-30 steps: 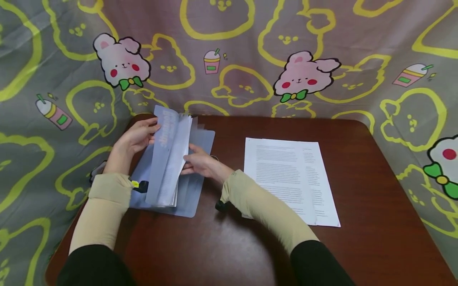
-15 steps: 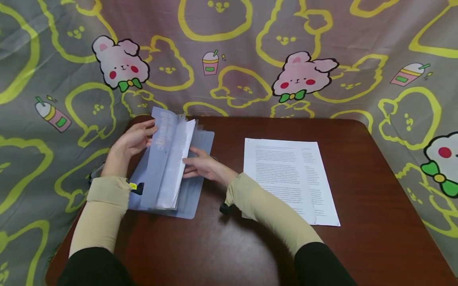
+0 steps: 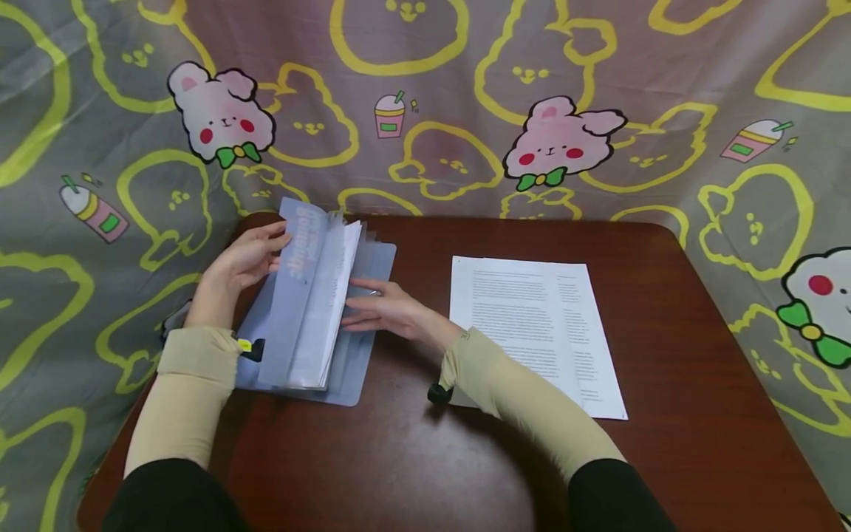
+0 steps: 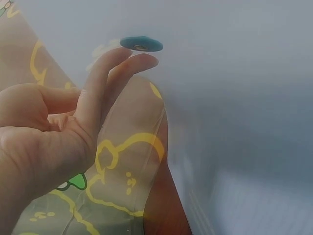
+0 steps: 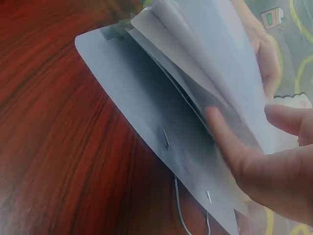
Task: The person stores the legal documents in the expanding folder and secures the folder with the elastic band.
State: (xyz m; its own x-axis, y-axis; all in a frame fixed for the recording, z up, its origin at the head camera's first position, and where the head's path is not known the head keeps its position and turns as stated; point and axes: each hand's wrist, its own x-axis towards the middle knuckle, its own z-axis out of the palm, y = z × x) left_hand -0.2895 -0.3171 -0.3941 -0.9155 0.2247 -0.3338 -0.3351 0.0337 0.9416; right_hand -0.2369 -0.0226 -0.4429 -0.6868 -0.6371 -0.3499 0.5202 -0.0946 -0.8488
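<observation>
A translucent blue-grey folder (image 3: 375,273) lies at the left of the table, its front cover (image 3: 299,266) raised and printed with large letters. My left hand (image 3: 242,258) holds that cover by its left edge; in the left wrist view, two fingertips meet its outer face beside a teal disc (image 4: 141,43). Between the covers stand white sheets and clear sleeves (image 3: 322,318). My right hand (image 3: 392,307) is at their right edge, fingers extended and spread. In the right wrist view, one fingertip (image 5: 211,111) touches the sheets, while the thumb (image 5: 283,115) stands apart.
To the right, overlapping printed pages (image 3: 515,325) lie flat on the brown wooden table (image 3: 671,310). A cartoon-patterned cloth (image 3: 439,89) hangs around the table. A thin cord (image 5: 178,200) trails beside the folder's back cover in the right wrist view.
My right hand has drawn slightly to the right, its fingers spreading away from the sheets. The raised cover and sheets have opened apart a little, and my left hand stays at the cover's edge.
</observation>
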